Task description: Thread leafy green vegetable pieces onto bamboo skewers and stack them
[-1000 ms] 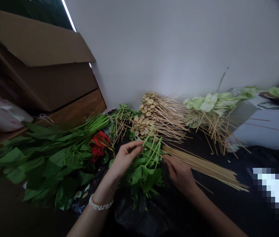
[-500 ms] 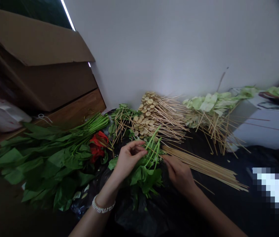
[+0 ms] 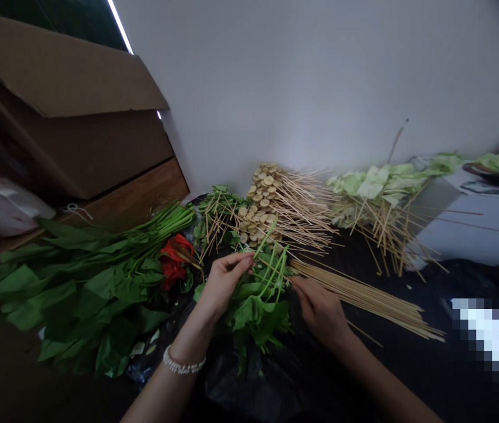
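My left hand (image 3: 223, 285), wearing a white beaded bracelet (image 3: 183, 364), is closed in a pinch on a leafy green stem (image 3: 267, 238) that points up and away. My right hand (image 3: 322, 302) is closed round the near end of a thin bamboo skewer (image 3: 271, 268). The skewer runs leftward across several green stems toward my left fingertips; whether it pierces each one I cannot tell. Broad leaves (image 3: 260, 317) from these stems hang down between my hands, over black plastic sheeting (image 3: 249, 399).
Loose bamboo skewers (image 3: 372, 299) lie to the right. Behind are skewered pale round slices (image 3: 264, 200), skewered greens (image 3: 220, 202) and skewered cabbage pieces (image 3: 377, 182). A heap of leafy greens (image 3: 86, 288) with a red bag (image 3: 173, 261) lies left, below a cardboard box (image 3: 90, 147).
My left thumb and fingers have closed from a loose curve into a pinch. One stem has shifted left and lower with them. My right hand has hardly moved.
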Tool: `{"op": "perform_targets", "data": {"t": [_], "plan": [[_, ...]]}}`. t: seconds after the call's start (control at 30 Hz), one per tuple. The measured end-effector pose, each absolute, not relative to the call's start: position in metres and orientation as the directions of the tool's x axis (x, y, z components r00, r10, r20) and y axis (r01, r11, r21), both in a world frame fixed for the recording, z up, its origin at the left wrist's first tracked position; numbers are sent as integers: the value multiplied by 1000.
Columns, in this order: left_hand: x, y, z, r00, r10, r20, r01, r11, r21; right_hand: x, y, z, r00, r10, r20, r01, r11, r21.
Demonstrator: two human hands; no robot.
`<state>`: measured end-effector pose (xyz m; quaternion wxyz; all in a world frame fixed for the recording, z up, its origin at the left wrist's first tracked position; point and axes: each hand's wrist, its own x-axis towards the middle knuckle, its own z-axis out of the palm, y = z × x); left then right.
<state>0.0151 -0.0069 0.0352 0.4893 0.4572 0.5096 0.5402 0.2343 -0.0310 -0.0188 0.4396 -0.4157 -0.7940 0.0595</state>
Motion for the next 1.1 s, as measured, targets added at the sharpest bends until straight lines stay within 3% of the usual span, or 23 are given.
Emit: {"op": "perform_targets", "data": {"t": [0.27, 0.8, 1.1], "plan": [[19, -8, 38, -80, 996, -35, -96, 28, 995, 235, -30, -21, -279, 712, 645, 601, 653, -461], [17, -6, 38, -99, 995, 15, 18, -13, 1000, 233, -33, -22, -290, 713, 638, 614, 650, -448], [22, -7, 39, -57, 996, -69, -6, 69, 998, 231, -34, -24, -283, 696, 660, 613, 661, -434]]}}
